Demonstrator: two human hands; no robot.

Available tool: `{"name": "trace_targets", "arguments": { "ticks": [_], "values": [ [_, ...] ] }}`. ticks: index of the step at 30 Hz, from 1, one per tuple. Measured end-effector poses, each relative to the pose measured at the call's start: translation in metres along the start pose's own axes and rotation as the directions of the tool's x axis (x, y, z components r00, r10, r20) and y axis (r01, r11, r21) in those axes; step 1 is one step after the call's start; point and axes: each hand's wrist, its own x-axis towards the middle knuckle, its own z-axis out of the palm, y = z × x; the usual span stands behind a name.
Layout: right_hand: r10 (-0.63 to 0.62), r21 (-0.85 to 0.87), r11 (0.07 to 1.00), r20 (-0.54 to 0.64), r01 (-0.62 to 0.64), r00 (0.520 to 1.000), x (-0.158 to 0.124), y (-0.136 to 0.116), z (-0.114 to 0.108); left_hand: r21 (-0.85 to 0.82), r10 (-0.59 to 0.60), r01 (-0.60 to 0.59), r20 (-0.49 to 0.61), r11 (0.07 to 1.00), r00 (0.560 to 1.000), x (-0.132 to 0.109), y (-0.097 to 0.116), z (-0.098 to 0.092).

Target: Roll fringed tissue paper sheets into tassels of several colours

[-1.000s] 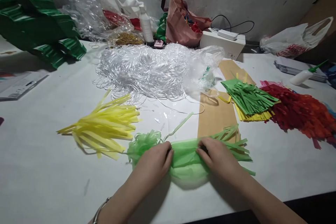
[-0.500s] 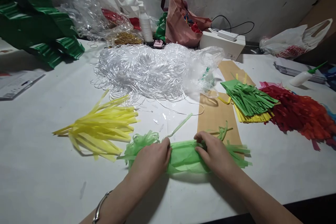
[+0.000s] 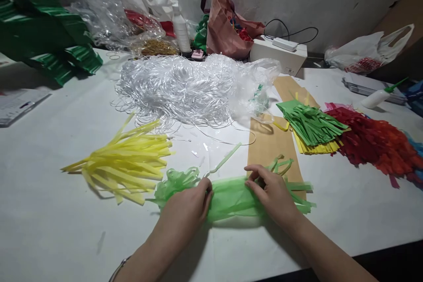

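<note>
Cord heap: in the head view, we take the tangled heap of shiny white cord (image 3: 178, 88) on the white-covered worktop (image 3: 49, 220) as our landmark.
Green tissue: the pale green, thin tissue sheet (image 3: 229, 198) spans the near side of the cord heap, on or just above the worktop.
Left hand: our left hand (image 3: 187, 205) has its fingers curled and thumb pressed in, pinching the sheet near its looped end.
Right hand: our right hand (image 3: 274, 189) is at the sheet's far edge, thumb and forefinger looking slightly parted; we cannot tell whether they grip it.
Fringe: done, we judge, since narrow strips hang at both ends.
Middle band: left as it is so far, broad, uncut and not gathered.
Yellow tassel: the bright yellow tissue tassel (image 3: 128, 158), in front of the cord heap's left end, already narrows to a twisted stalk.
</note>
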Motion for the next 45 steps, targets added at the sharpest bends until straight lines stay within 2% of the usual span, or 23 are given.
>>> {"name": "trace_targets", "arguments": {
  "ticks": [4,11,13,16,19,21,22,23,24,25,26,27,28,29,30,33,34,36,39,42,45],
  "values": [
    [-0.243,-0.249,0.943,-0.065,0.22,0.968,-0.001,0.006,0.006,-0.004,-0.007,0.007,-0.003,1.0,1.0,0.0,0.0,0.001],
    [-0.432,-0.422,0.832,-0.089,0.359,0.897,0.002,-0.001,0.007,0.042,-0.006,0.007,-0.029,0.999,1.0,0.006,0.006,0.0],
    [-0.546,-0.409,0.767,-0.01,0.495,0.838,-0.002,-0.008,0.003,0.04,-0.001,0.003,-0.042,0.999,0.999,0.007,0.008,0.0],
    [-0.649,-0.358,0.647,0.204,0.673,0.733,-0.01,-0.015,0.0,0.04,0.009,-0.006,-0.064,0.999,0.998,0.008,0.008,0.001],
    [-0.626,-0.44,0.571,0.313,0.693,0.714,-0.015,-0.012,0.006,0.038,0.018,-0.015,-0.081,0.999,0.997,0.008,0.005,0.0],
    [-0.625,-0.494,0.528,0.325,0.691,0.709,-0.016,-0.007,0.012,0.035,0.009,-0.006,-0.095,0.999,0.995,0.005,0.001,0.001],
    [-0.626,-0.508,0.517,0.325,0.689,0.709,-0.016,-0.005,0.014,0.037,0.022,-0.017,-0.141,0.999,0.99,0.003,-0.002,0.003],
    [-0.629,-0.518,0.507,0.323,0.689,0.707,-0.016,-0.004,0.016,0.045,0.07,-0.061,-0.219,0.997,0.973,0.001,-0.003,0.004],
    [-0.632,-0.528,0.5,0.319,0.687,0.706,-0.016,-0.003,0.018,0.07,0.157,-0.142,-0.32,0.987,0.934,-0.002,-0.004,0.007],
    [-0.635,-0.537,0.496,0.312,0.683,0.707,-0.016,-0.003,0.019,0.114,0.276,-0.252,-0.42,0.961,0.865,-0.005,-0.004,0.01],
    [-0.638,-0.544,0.494,0.303,0.678,0.708,-0.016,-0.004,0.02,0.172,0.409,-0.374,-0.489,0.911,0.771,-0.008,-0.002,0.013],
    [-0.643,-0.551,0.493,0.29,0.673,0.708,-0.017,-0.004,0.02,0.225,0.521,-0.48,-0.516,0.848,0.68,-0.01,0.001,0.016],
    [-0.649,-0.557,0.493,0.276,0.668,0.709,-0.017,-0.005,0.02,0.256,0.599,-0.554,-0.5,0.792,0.626,-0.011,0.004,0.02],
    [-0.657,-0.56,0.497,0.257,0.663,0.709,-0.018,-0.006,0.02,0.266,0.636,-0.589,-0.468,0.763,0.613,-0.011,0.009,0.023],
    [-0.666,-0.56,0.501,0.237,0.66,0.707,-0.019,-0.007,0.02,0.264,0.643,-0.593,-0.433,0.761,0.632,-0.011,0.012,0.027],
    [-0.686,-0.547,0.517,0.194,0.658,0.701,-0.024,-0.007,0.017,0.262,0.578,-0.516,-0.357,0.816,0.734,-0.006,0.017,0.035],
    [-0.684,-0.544,0.521,0.195,0.657,0.703,-0.026,-0.006,0.016,0.273,0.566,-0.497,-0.345,0.824,0.749,-0.005,0.016,0.036],
    [-0.645,-0.55,0.532,0.228,0.644,0.729,-0.029,-0.004,0.014,0.297,0.566,-0.485,-0.347,0.823,0.748,-0.004,0.011,0.038],
    [-0.578,-0.569,0.547,0.274,0.614,0.769,-0.032,-0.001,0.013,0.313,0.55,-0.455,-0.409,0.834,0.728,-0.007,-0.004,0.04],
    [-0.591,-0.57,0.547,0.256,0.613,0.765,-0.032,0.001,0.013,0.248,0.439,-0.362,-0.52,0.899,0.733,-0.012,-0.023,0.043],
    [-0.605,-0.576,0.547,0.229,0.607,0.763,-0.033,0.0,0.013,0.064,0.297,-0.33,-0.616,0.942,0.729,-0.018,-0.043,0.045]
  ]
}}
